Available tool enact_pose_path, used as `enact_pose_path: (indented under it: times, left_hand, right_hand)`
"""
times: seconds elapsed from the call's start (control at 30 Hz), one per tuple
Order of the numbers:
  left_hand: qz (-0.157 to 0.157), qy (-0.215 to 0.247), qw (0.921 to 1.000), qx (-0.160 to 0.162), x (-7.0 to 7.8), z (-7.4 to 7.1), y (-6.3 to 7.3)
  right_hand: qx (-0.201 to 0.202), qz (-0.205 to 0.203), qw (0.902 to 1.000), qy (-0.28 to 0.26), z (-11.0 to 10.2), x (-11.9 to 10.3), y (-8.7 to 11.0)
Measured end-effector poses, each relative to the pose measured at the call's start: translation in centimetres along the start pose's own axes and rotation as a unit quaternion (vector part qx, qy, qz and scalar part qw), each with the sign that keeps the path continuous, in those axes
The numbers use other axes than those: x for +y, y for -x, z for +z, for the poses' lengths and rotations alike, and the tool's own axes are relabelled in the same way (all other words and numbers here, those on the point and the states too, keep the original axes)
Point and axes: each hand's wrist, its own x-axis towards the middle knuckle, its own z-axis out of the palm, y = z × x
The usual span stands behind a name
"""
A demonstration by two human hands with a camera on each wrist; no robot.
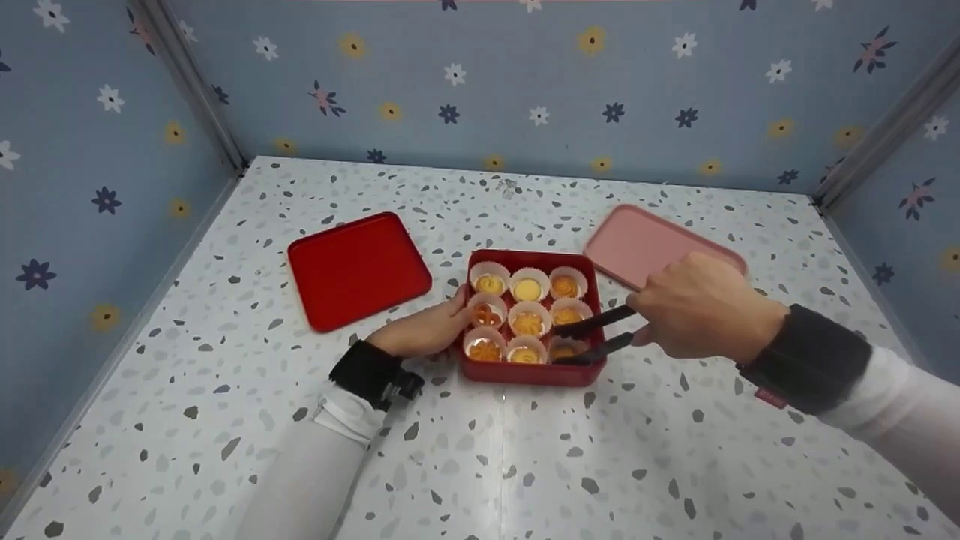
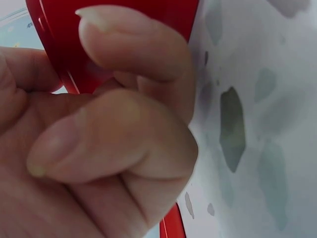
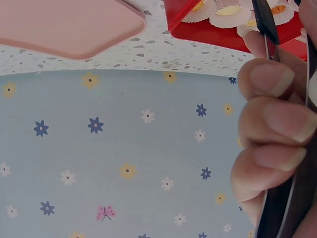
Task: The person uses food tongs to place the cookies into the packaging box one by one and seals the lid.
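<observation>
A red square box (image 1: 534, 373) stands mid-table, holding several white paper cups with yellow and orange swirled sweets (image 1: 528, 324). My left hand (image 1: 424, 326) holds the box at its left side; in the left wrist view some fingers (image 2: 129, 139) curl beside the red wall (image 2: 62, 47). My right hand (image 1: 697, 307) grips black-tipped tongs (image 1: 600, 322) from the right. The spread tong tips reach into the box, either side of the front right cup (image 1: 564, 346), partly hiding it. Whether they touch the cup, I cannot tell. Curled right fingers (image 3: 270, 119) show round the tongs in the right wrist view.
A red tray-like lid (image 1: 360, 270) lies on the speckled table (image 1: 450, 465) left of the box. At the back right is a pink tray (image 1: 637, 244), partly covered by my right hand. Flower-patterned panels (image 1: 487, 82) enclose the back and sides.
</observation>
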Motion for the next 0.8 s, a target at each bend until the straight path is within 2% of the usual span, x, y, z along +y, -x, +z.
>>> enact_pose_path:
  times: [0.1,0.27,0.37,0.47,0.6,0.7,0.8]
  left_hand:
    - [0.001,0.004,1.0,0.0,0.0,0.0,0.0]
    - [-0.004,0.006,1.0,0.003,-0.1,0.1,-0.1]
    - [-0.003,0.005,1.0,0.004,-0.1,0.1,-0.1]
    - [0.0,0.004,1.0,0.004,-0.2,0.1,-0.1]
    - [0.002,-0.001,1.0,0.006,-0.3,0.1,-0.1]
    - [0.0,0.0,1.0,0.009,-0.3,0.1,-0.2]
    - [0.0,0.004,1.0,0.009,-0.2,0.2,-0.2]
  right_hand:
    - [0.016,0.001,0.9998,-0.012,-0.2,0.2,0.2]
    - [0.05,0.008,0.9969,-0.061,-1.3,1.4,1.0]
    - [0.081,0.016,0.9941,-0.07,-2.2,2.5,1.9]
    - [0.125,0.043,0.9892,-0.062,-2.7,3.7,2.8]
    - [0.155,0.118,0.9791,-0.06,-2.3,5.4,4.0]
    - [0.137,0.191,0.9682,-0.084,-1.2,6.8,4.8]
    - [0.122,0.256,0.9521,-0.115,1.0,8.4,5.4]
